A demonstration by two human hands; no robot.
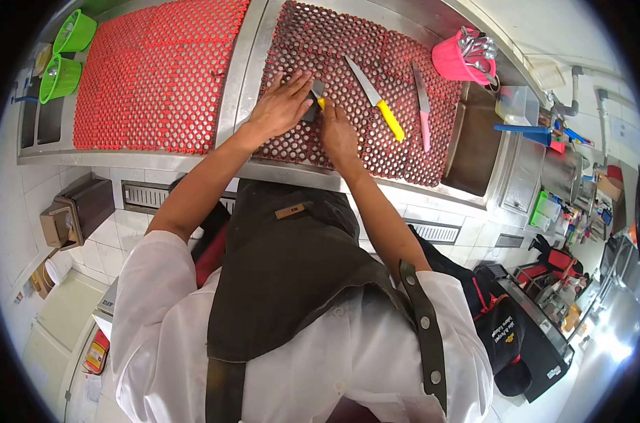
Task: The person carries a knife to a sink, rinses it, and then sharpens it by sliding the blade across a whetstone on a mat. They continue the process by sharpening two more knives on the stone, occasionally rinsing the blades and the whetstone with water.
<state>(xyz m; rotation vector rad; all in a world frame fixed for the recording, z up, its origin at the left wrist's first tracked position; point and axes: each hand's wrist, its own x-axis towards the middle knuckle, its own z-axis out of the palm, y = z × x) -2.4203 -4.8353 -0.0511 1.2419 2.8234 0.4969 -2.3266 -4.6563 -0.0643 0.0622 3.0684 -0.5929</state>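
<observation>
My right hand (339,134) is closed round the yellow handle (321,103) of a knife. Beneath its blade lies a dark grey block (309,113) that looks like a sharpening stone, on the worn red perforated mat. My left hand (284,106) is stretched out flat, fingers apart, its fingertips at the block and blade, covering much of both. To the right, a larger yellow-handled knife (385,113) and a pink-handled knife (423,113) rest on the mat, blades pointing away from me.
A pink basket (446,63) of cutlery stands at the back right, beside a steel sink basin (471,151). Another red mat (158,77) covers the left counter, with green baskets (60,79) beyond it. A person in a dark cap (506,338) is at the lower right.
</observation>
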